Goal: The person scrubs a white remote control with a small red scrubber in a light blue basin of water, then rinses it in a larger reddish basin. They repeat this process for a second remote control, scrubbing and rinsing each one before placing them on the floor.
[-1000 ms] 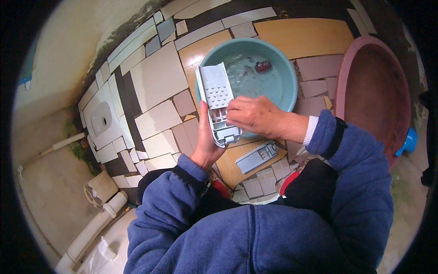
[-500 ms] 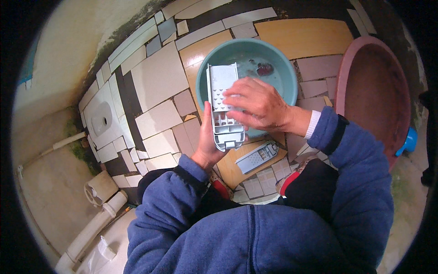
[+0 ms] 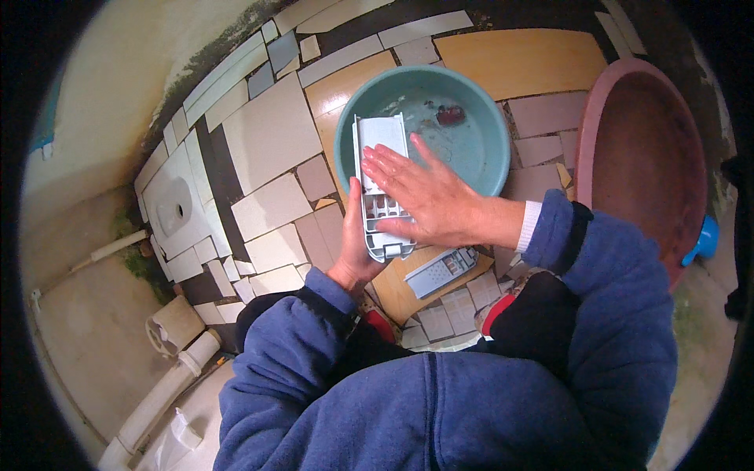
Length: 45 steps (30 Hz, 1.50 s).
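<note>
My left hand (image 3: pixel 355 245) grips a pale grey-white grater (image 3: pixel 382 132) by its lower part, thumb along its left edge. The grater is tilted over the near left side of a teal basin (image 3: pixel 342 118). Across its grating face lies my right hand (image 3: pixel 428 192), fingers stretched out and thumb apart, hiding most of the teeth; the slots and clip at the lower end still show. The right fingers look wet. In the basin's shallow water sits a small dark red thing (image 3: pixel 450 115) whose kind I cannot make out. A second grey grater (image 3: pixel 441 272) rests on the floor just below my hands.
A large reddish-pink tub (image 3: pixel 597 118) stands at the right, with a blue object (image 3: pixel 704 239) at its near side. Broken tiles (image 3: pixel 275 206) and wood-coloured panels (image 3: pixel 518 63) cover the floor. At left are a squat toilet (image 3: pixel 174 206) and white pipes (image 3: pixel 169 388).
My right hand has gone from curled fingers over the grating to lying flat across it, slightly lower. The grater stays in my left hand, shifted a little left.
</note>
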### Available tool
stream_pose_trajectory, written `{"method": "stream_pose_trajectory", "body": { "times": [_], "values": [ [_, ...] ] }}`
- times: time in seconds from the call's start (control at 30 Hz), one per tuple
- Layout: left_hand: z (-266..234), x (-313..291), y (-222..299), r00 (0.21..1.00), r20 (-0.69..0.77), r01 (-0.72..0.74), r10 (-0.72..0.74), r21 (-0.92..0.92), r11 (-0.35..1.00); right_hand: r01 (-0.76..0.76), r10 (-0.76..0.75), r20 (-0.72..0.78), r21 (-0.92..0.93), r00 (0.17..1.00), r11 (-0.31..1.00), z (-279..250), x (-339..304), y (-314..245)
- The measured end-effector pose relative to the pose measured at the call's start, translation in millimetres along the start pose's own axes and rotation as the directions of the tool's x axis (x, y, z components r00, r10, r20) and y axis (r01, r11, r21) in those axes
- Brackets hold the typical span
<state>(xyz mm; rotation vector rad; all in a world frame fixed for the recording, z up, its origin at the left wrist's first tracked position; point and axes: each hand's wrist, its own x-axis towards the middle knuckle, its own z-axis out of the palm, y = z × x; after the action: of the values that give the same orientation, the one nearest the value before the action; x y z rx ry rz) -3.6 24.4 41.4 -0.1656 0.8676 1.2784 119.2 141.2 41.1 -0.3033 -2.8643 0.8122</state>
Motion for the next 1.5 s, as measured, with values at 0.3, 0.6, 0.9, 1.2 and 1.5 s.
{"method": "stream_pose_trajectory", "body": {
  "times": [0.3,0.6,0.9,1.2,1.5],
  "values": [
    [-0.5,-0.9,2.9,1.0,0.013,-0.014,0.014,0.008,1.0,-0.059,0.053,-0.062,-0.096,0.997,0.994,1.6,-1.8,1.5],
    [-3.4,-4.9,2.1,1.0,0.01,0.003,-0.004,0.099,0.995,-0.132,0.107,-0.125,-0.213,0.986,0.968,1.0,19.1,17.9],
    [-27.2,5.6,7.5,0.949,-0.304,-0.016,0.077,0.198,0.98,-0.248,0.336,-0.07,0.538,0.939,0.806,75.2,-15.0,15.5],
    [-44.9,6.3,5.5,0.946,-0.322,0.079,-0.025,0.155,0.985,-0.778,0.75,0.245,0.034,0.615,0.627,147.5,-24.9,153.9],
    [-54.4,16.3,2.7,0.952,-0.291,0.12,-0.096,0.067,0.99,-0.322,0.395,0.546,0.801,0.739,-0.505,116.2,-0.3,117.4]
  ]
}}
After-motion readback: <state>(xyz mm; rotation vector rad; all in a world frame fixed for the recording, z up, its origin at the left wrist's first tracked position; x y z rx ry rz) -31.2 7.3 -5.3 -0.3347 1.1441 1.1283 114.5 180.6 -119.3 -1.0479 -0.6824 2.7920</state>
